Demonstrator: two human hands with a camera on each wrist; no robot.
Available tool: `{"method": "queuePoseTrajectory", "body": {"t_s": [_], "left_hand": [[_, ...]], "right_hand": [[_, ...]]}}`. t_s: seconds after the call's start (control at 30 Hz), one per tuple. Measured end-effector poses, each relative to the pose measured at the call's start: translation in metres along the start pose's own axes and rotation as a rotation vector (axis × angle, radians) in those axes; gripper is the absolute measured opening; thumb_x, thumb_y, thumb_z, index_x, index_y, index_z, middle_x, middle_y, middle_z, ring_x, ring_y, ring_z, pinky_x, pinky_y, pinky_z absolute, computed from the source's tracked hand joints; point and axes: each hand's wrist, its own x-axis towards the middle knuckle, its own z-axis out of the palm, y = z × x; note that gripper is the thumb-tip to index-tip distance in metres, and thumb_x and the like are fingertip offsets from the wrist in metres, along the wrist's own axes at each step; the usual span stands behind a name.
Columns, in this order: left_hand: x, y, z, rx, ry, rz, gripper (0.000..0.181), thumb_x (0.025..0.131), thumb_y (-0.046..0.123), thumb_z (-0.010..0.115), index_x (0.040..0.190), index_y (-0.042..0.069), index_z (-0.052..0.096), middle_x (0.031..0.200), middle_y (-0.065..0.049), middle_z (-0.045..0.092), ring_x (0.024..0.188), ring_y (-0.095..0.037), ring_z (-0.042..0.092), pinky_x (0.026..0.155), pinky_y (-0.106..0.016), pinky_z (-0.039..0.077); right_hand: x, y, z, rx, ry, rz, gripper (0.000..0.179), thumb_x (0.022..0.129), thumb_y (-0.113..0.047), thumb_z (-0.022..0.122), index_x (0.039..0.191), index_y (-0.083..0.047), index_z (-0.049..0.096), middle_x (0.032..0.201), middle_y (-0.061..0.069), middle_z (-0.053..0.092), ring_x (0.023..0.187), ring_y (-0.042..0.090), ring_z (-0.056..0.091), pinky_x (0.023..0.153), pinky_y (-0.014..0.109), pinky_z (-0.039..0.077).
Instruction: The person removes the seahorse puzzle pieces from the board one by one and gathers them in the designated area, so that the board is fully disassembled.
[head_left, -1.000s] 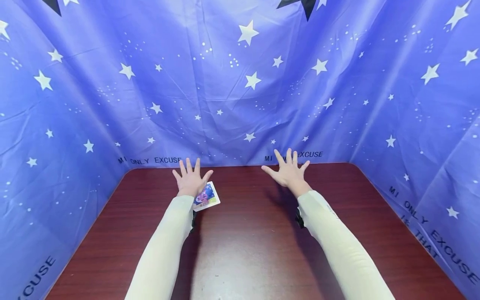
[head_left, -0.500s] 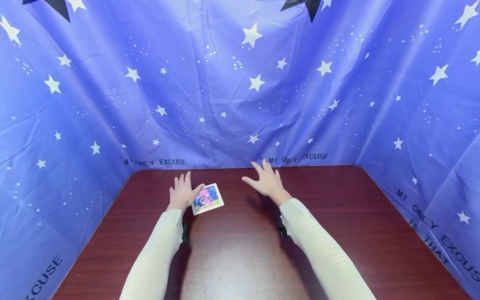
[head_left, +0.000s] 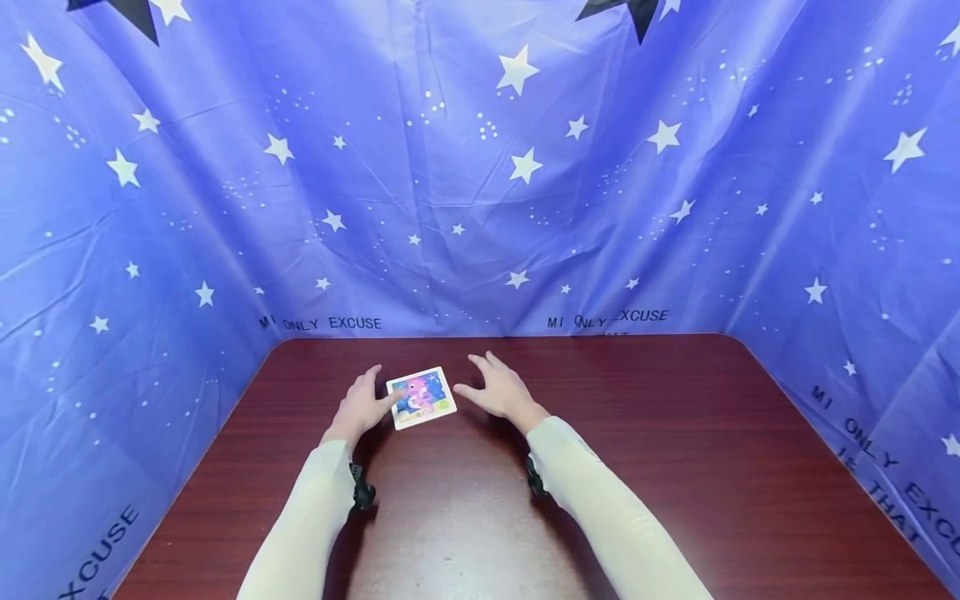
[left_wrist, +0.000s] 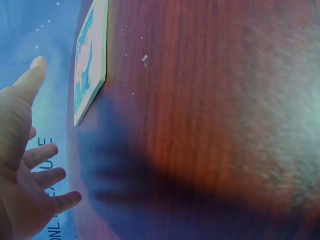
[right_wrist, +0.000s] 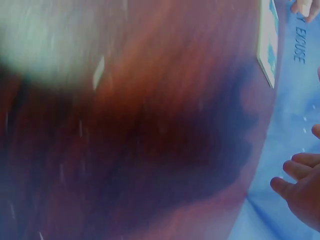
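1 card (head_left: 424,397) between left hand (head_left: 358,409), right hand (head_left: 502,392); table edge (head_left: 600,340) beyond.

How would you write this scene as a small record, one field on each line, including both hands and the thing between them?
Picture board: flat on the table, pale border, pink figure on blue
Left hand: thumb overlaps the board's left edge in the head view, but the left wrist view shows a gap
Right hand: beside the board's right edge, apart from it
Held: nothing in either hand
Table colour: dark reddish-brown
Backdrop: blue cloth, white stars, black lettering
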Motion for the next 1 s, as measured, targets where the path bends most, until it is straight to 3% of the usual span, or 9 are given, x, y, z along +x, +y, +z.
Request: {"method": "queuePoseTrajectory", "body": {"t_s": [0.13, 0.43, 0.67, 1.0], "left_hand": [[-0.004, -0.003, 0.003, -0.015, -0.025, -0.003, 0.082, 0.085, 0.044, 0.062, 0.146, 0.004, 0.025, 0.144, -0.025, 0.034, 0.131, -0.043, 0.035, 0.104, -0.063, 0.027], [-0.01, -0.005, 0.011, 0.06, -0.046, 0.047, 0.082, 0.078, 0.044, 0.07, 0.141, 0.004, 0.036, 0.139, -0.022, 0.045, 0.128, -0.039, 0.041, 0.098, -0.062, 0.031], [-0.013, -0.003, 0.013, 0.069, -0.084, 0.038, 0.086, 0.075, 0.05, 0.072, 0.138, 0.002, 0.04, 0.14, -0.021, 0.045, 0.138, -0.046, 0.023, 0.107, -0.064, 0.018], [-0.01, 0.003, 0.014, 0.071, -0.118, 0.06, 0.076, 0.077, 0.045, 0.071, 0.137, 0.005, 0.045, 0.144, -0.015, 0.042, 0.141, -0.044, 0.014, 0.104, -0.072, 0.009]], "right_hand": [[0.001, -0.008, 0.014, 0.02, -0.025, -0.034, 0.07, 0.085, -0.052, 0.058, 0.141, -0.014, 0.042, 0.147, 0.02, 0.036, 0.136, 0.033, 0.035, 0.108, 0.047, 0.034], [0.004, -0.021, 0.044, 0.017, -0.065, -0.061, 0.07, 0.085, -0.05, 0.059, 0.139, -0.009, 0.043, 0.144, 0.017, 0.041, 0.136, 0.03, 0.036, 0.111, 0.043, 0.031], [0.005, -0.028, 0.056, -0.059, -0.125, -0.057, 0.067, 0.087, -0.05, 0.055, 0.14, -0.011, 0.042, 0.147, 0.017, 0.038, 0.138, 0.033, 0.032, 0.113, 0.047, 0.025], [0.004, -0.027, 0.054, -0.129, -0.145, -0.1, 0.061, 0.089, -0.048, 0.055, 0.135, -0.009, 0.049, 0.143, 0.015, 0.044, 0.135, 0.034, 0.036, 0.113, 0.047, 0.025]]}}
